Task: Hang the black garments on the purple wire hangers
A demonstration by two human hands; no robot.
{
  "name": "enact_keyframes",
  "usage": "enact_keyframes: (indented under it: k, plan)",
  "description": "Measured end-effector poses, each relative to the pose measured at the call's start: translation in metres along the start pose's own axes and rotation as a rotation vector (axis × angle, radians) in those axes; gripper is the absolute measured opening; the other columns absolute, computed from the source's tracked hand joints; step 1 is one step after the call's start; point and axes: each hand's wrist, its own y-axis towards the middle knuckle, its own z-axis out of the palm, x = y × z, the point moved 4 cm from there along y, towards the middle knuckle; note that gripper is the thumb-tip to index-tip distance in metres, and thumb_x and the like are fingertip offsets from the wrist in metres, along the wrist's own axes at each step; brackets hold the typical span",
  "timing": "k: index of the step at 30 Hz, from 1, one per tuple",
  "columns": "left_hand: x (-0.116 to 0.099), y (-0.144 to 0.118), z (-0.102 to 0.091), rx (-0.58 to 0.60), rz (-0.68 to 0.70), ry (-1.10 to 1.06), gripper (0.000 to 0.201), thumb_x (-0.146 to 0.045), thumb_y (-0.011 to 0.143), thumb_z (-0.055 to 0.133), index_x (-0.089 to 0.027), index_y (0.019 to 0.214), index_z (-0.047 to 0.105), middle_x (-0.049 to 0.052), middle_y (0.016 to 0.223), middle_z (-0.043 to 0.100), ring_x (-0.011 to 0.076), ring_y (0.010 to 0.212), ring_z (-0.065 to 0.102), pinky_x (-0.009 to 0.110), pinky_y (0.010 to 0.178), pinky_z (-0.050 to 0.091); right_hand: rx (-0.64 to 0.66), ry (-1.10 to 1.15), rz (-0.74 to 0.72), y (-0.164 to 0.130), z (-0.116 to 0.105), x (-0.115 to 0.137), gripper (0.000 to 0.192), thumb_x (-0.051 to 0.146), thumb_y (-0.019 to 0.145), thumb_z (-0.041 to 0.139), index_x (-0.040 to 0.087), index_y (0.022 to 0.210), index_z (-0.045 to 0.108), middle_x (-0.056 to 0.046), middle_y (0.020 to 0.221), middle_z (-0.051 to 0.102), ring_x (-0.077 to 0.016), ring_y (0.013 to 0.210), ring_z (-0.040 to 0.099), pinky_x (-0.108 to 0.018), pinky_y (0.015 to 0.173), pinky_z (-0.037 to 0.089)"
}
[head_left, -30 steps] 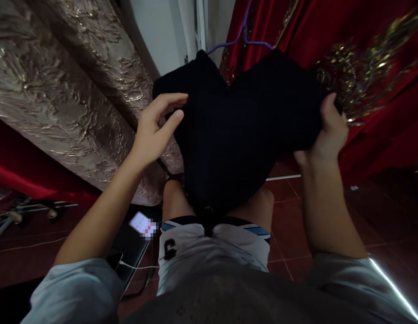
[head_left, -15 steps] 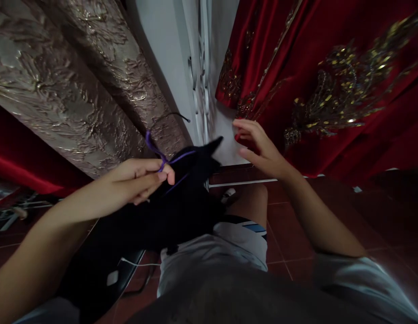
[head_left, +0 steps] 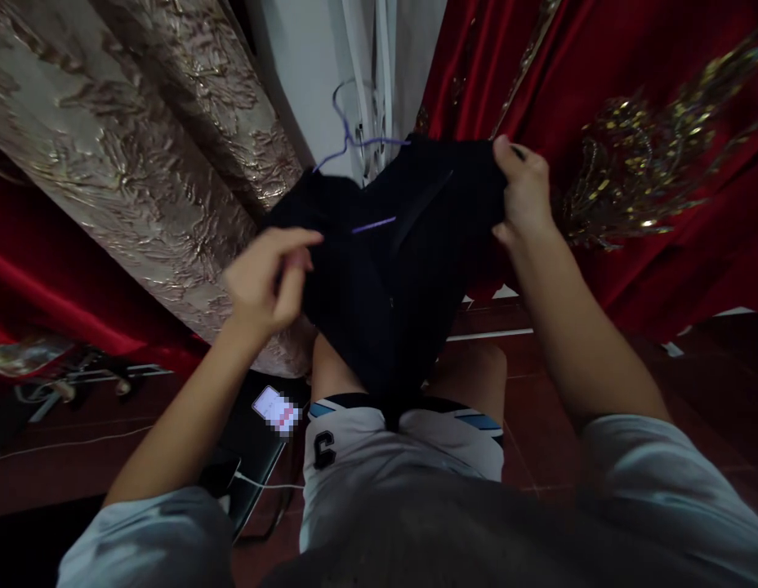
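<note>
A black garment (head_left: 391, 269) hangs in front of me on a thin purple wire hanger (head_left: 348, 139), whose hook pokes out above it. My right hand (head_left: 523, 192) grips the garment's upper right corner. At the garment's left edge, my left hand (head_left: 265, 278) has its fingers pinched on the dark cloth. The garment's lower end drops toward my knees and white shorts (head_left: 403, 457).
Red gold-embroidered fabric (head_left: 630, 139) hangs on the right, beige brocade fabric (head_left: 140, 163) on the left, and a white wall strip (head_left: 318, 73) between them. A lit phone (head_left: 274, 408) with a cable lies on a dark stool at my left knee. The floor is red tile (head_left: 538, 425).
The garment was low at my left with my left hand on the hanger and my right hand free. Now it is raised and spread, with both hands on it.
</note>
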Motion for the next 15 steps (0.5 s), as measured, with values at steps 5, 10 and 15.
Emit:
enact_keyframes:
  k: [5, 10, 15]
  plan:
    - [-0.035, -0.062, 0.061, 0.774, 0.028, 0.108, 0.07, -0.008, 0.095, 0.044, -0.032, 0.16, 0.036, 0.002, 0.091, 0.068, 0.0171, 0.073, 0.067, 0.03, 0.074, 0.056, -0.155, -0.002, 0.033, -0.047, -0.041, -0.024, 0.042, 0.063, 0.084, 0.07, 0.023, 0.089, 0.06, -0.005, 0.085, 0.068, -0.0232, 0.102, 0.068, -0.038, 0.082, 0.056]
    - [-0.032, -0.092, 0.123, 0.869, -0.246, 0.124, 0.076, -0.016, 0.099, 0.046, -0.036, 0.166, 0.017, 0.005, 0.1, 0.068, 0.0186, 0.07, 0.069, 0.028, 0.068, 0.053, -0.233, -0.152, -0.033, -0.072, -0.054, -0.055, 0.041, 0.065, 0.091, 0.057, 0.024, 0.084, 0.056, -0.005, 0.087, 0.064, -0.0234, 0.095, 0.067, -0.038, 0.079, 0.056]
    - [0.003, -0.101, 0.159, 0.671, -0.605, 0.067, 0.037, -0.025, 0.1, 0.055, -0.017, 0.136, 0.06, 0.011, 0.094, 0.071, 0.0263, 0.079, 0.07, 0.035, 0.076, 0.052, -0.531, -0.407, -0.245, -0.097, -0.046, -0.041, 0.03, 0.048, 0.092, 0.059, 0.022, 0.105, 0.06, -0.007, 0.11, 0.063, -0.021, 0.109, 0.062, -0.042, 0.102, 0.049]
